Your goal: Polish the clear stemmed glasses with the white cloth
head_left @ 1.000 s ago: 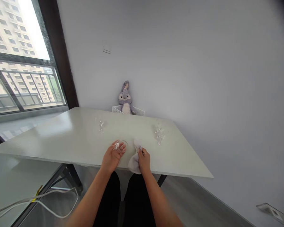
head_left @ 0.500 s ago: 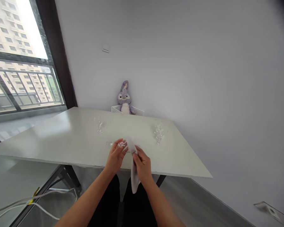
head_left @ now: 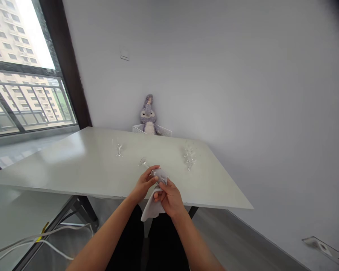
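My left hand [head_left: 144, 184] is closed around the bowl of a clear stemmed glass [head_left: 142, 162], whose stem and foot point away to the upper left. In my right hand [head_left: 170, 195] is a pale grey cloth [head_left: 152, 209]. Part of the cloth is bunched into the bowl, and the rest hangs below my fingers past the table's front edge. Both hands are close together over the front of the table. How far the cloth reaches inside the glass is hard to make out.
On the white table [head_left: 81, 165], clear glassware [head_left: 119, 146] stands at the left and a cluster of clear glasses [head_left: 190, 155] at the right. Behind, a plush rabbit [head_left: 148, 116] sits in a white basket [head_left: 165, 131] against the wall. White cables [head_left: 45, 241] lie at lower left.
The glass has tilted, its foot now pointing to the upper left. My right hand has brought the cloth to the bowl, and the cloth's loose end has swung left.
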A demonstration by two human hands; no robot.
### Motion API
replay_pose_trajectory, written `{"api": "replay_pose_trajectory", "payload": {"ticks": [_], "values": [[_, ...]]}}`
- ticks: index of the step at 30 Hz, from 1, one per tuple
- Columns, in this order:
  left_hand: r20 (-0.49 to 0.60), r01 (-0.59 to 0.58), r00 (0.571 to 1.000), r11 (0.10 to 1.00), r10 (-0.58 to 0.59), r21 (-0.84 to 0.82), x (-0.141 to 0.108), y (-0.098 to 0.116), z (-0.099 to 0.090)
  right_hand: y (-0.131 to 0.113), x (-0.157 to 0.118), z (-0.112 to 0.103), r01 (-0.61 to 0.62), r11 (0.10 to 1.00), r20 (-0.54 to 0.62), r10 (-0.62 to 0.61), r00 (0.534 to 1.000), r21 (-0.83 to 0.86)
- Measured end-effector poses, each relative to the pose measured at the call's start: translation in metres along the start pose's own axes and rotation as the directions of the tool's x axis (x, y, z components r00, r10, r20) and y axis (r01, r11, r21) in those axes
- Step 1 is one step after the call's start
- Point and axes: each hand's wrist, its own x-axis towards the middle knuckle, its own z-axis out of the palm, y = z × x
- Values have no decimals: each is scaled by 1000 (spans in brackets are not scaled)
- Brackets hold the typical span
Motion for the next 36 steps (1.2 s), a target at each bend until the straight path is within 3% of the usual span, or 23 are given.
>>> {"api": "replay_pose_trajectory", "payload": {"ticks": [2,5,6,8,10,11,12,13,15,17,19,20,22,25,26,28,30,31,32,33,36], "values": [[27,0,1000,999,-1,34,2,2,1,4,-4,3,20,1000,-32,-19,999,13],[93,27,995,1000,-28,5,2,8,3,12,-8,2,108,945,-7,-116,993,-308],[116,56,992,998,-55,-10,2,10,4,14,-8,-1,159,864,12,-175,985,-478],[130,124,984,992,-122,-9,1,12,5,14,-7,-10,248,593,84,-290,953,-766],[75,157,984,987,-159,31,0,12,5,10,-3,-19,301,343,181,-341,922,-890],[39,155,987,987,-157,52,0,12,5,6,-2,-23,318,288,215,-336,917,-903],[15,146,989,987,-147,64,0,11,5,3,0,-26,319,297,218,-327,919,-900],[10,136,990,989,-137,63,-1,11,4,-1,1,-27,304,371,190,-314,930,-877],[51,112,992,993,-114,46,-4,12,5,-8,1,-27,226,654,71,-254,965,-722],[104,79,991,996,-84,48,-6,13,6,-12,-1,-24,95,913,-52,-126,991,-397],[122,34,992,998,-41,56,-7,15,8,-14,-4,-19,3,997,-103,-12,995,-83],[121,16,992,998,-22,54,-7,15,10,-14,-6,-16,-13,1000,-115,14,993,8],[101,-8,995,999,5,36,-8,15,13,-10,-11,-11,8,1000,-129,-4,992,27],[91,27,995,999,-29,19,-11,15,16,-1,-18,-10,116,940,-92,-152,984,-320],[100,65,993,998,-66,11,-12,14,16,2,-20,-12,162,860,-54,-214,975,-483],[120,151,981,989,-150,4,-16,13,16,7,-23,-18,246,615,52,-316,947,-749],[99,197,975,980,-198,19,-19,12,15,9,-25,-25,299,399,151,-362,920,-867],[71,195,978,980,-197,36,-20,12,15,9,-25,-27,311,353,179,-360,916,-882],[39,180,982,982,-182,58,-22,12,15,8,-26,-28,311,367,182,-346,920,-876],[15,161,987,983,-162,85,-23,12,15,7,-27,-28,294,438,159,-319,934,-849],[48,92,994,987,-99,135,-27,15,14,2,-28,-22,140,824,13,-158,987,-549]]}}
